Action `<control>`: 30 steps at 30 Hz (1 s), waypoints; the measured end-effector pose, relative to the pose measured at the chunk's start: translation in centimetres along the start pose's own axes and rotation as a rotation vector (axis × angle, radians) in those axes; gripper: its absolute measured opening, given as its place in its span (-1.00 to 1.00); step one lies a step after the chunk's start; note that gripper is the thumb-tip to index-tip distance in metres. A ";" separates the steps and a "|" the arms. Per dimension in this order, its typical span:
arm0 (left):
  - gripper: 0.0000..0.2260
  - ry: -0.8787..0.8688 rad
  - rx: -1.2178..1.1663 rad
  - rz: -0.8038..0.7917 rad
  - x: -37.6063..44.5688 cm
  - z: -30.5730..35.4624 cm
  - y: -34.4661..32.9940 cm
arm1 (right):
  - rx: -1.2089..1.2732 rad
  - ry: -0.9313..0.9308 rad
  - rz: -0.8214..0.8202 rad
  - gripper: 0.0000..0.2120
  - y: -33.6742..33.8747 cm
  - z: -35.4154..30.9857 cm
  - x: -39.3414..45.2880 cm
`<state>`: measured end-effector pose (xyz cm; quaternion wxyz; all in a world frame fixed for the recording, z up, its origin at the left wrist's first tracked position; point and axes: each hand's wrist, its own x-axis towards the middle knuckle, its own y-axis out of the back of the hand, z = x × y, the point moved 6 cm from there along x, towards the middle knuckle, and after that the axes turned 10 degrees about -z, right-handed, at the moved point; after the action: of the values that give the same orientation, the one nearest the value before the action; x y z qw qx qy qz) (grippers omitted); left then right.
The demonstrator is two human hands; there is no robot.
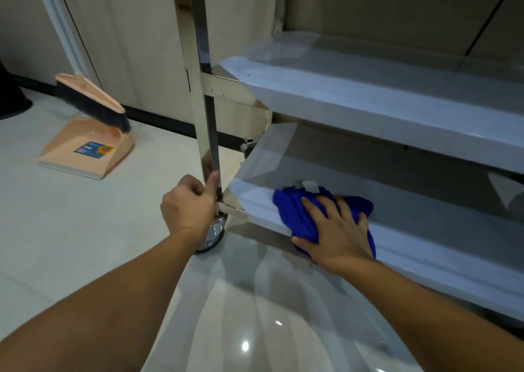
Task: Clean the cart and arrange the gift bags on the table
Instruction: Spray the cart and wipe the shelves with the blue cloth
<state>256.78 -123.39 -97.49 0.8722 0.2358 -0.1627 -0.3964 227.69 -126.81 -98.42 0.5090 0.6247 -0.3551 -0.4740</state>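
Soft and light, the blue cloth [297, 215] bunches under the right hand [337, 235] (fingers spread flat), while the left hand [188, 204] clamps the cart's [397, 107] stiff, slick upright [208, 122] at centre frame.

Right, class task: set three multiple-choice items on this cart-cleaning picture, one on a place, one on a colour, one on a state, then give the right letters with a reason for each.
1. Where is the cloth?
A. on the floor
B. on the front edge of the cart's bottom shelf
C. in the dustpan

2. What colour is the cloth?
A. blue
B. yellow
C. white

3. What is the left hand doing?
A. hanging free
B. lifting the broom
C. gripping the cart's post

Answers:
1 B: the right hand presses the cloth onto that shelf's edge.
2 A: it is deep blue against the pale shelf.
3 C: the fingers curl round the metal post just above the wheel.
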 end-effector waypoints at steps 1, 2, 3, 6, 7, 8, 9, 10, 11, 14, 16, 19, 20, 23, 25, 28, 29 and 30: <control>-0.60 -0.004 0.003 -0.028 0.2 -0.1 0.0 | -0.003 -0.011 -0.007 -0.23 0.0 -0.1 -0.1; -0.60 -0.022 -0.041 -0.094 0.3 0.0 -0.4 | -0.009 -0.022 -0.015 -0.24 -0.1 -0.3 -0.1; -0.60 -0.035 -0.131 -0.173 0.3 0.1 -1.2 | -0.014 -0.031 -0.023 -0.26 -0.1 -0.5 -0.1; -0.68 0.048 -0.392 -0.305 -0.2 0.4 -2.8 | -0.012 -0.035 -0.038 -0.35 -0.1 -1.6 -0.1; -0.68 0.056 -0.398 -0.290 -0.2 0.2 -2.8 | -0.010 -0.024 -0.042 -0.36 0.0 -2.2 -0.1; -0.67 0.043 -0.374 -0.269 0.0 0.0 -2.8 | -0.013 -0.004 -0.043 -0.37 0.1 -3.1 0.1; -0.66 0.022 -0.340 -0.251 0.2 -0.2 -2.7 | -0.021 0.021 -0.041 -0.37 0.2 -4.2 0.5; -0.64 -0.001 -0.311 -0.242 0.3 -0.3 -2.7 | -0.031 0.049 -0.034 -0.37 0.3 -5.5 1.1; -0.64 -0.018 -0.291 -0.234 0.4 -0.5 -2.8 | -0.037 0.078 -0.024 -0.36 0.3 -6.8 1.9; -0.71 -0.057 -0.276 -0.220 0.7 -0.5 -3.1 | -0.036 0.143 0.002 -0.35 0.7 -10.1 4.8; -0.74 -0.086 -0.269 -0.210 0.9 -0.5 -3.2 | -0.012 0.168 0.001 -0.35 1.2 -10.8 6.4; -0.55 -0.116 -0.210 -0.191 0.9 -0.7 -3.5 | 0.043 0.177 -0.015 -0.35 2.0 -10.2 8.7; -0.48 -0.129 -0.185 -0.183 0.7 -0.4 -3.5 | 0.049 0.164 -0.028 -0.34 2.2 -9.9 9.6; -0.39 -0.130 -0.138 -0.130 0.5 0.1 -3.8 | 0.015 0.103 -0.041 -0.33 2.5 -9.3 12.7; -0.47 -0.112 -0.185 -0.101 0.8 -0.3 -4.4 | 0.031 0.075 -0.005 -0.35 2.8 -9.1 14.8; -0.75 -0.076 -0.308 -0.065 1.0 -1.2 -6.1 | 0.085 0.070 0.065 -0.37 3.3 -8.3 17.6; -0.74 -0.079 -0.346 -0.038 1.1 -1.4 -6.6 | 0.106 0.071 0.080 -0.37 3.5 -7.9 18.6; -0.72 -0.087 -0.367 -0.006 1.2 -1.6 -7.0 | 0.127 0.071 0.091 -0.37 3.8 -7.5 19.5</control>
<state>254.01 -127.88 -102.49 0.8916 0.0557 -0.1246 -0.4318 240.84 -143.50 -98.97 0.5018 0.6553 -0.3941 -0.4043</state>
